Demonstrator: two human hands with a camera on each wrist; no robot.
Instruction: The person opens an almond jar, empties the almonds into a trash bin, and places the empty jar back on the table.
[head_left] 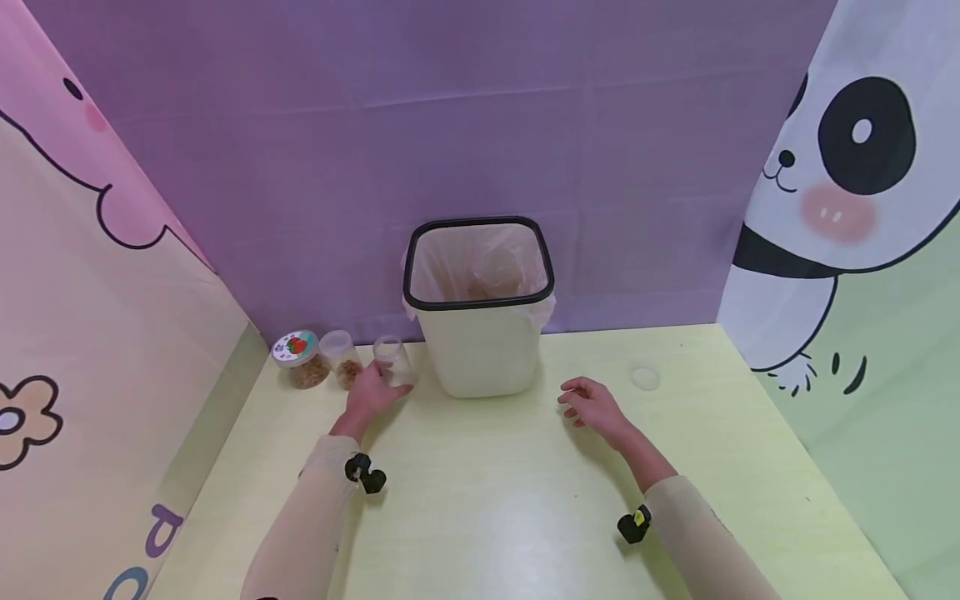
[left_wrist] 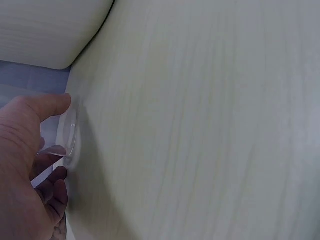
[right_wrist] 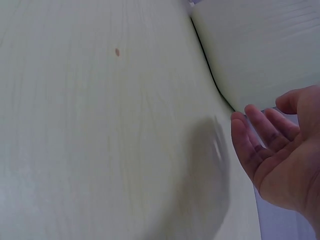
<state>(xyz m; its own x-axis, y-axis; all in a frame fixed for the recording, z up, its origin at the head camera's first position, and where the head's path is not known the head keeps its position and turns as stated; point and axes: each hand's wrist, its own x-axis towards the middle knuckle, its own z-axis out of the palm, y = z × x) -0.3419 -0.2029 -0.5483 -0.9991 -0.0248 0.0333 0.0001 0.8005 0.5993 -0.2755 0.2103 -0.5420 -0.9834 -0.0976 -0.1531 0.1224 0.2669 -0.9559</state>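
Observation:
My left hand (head_left: pixel 372 392) is at a clear plastic jar (head_left: pixel 397 367) standing by the bin's left side. In the left wrist view the thumb lies on one side of the clear jar (left_wrist: pixel 71 131) and curled fingers on the other. Beside it are a jar with brown contents (head_left: pixel 347 371) and a wider jar with a strawberry-printed lid (head_left: pixel 298 350). My right hand (head_left: pixel 594 406) hovers over the table to the right of the bin, holding nothing, fingers loosely bent. A clear round disc, perhaps a lid (head_left: pixel 645 378), lies beyond it.
A white bin (head_left: pixel 480 354) with a black rim and a thin liner stands at the table's back, against a purple curtain (head_left: pixel 480 108). Printed panels border both sides of the pale wooden table (head_left: pixel 495 500).

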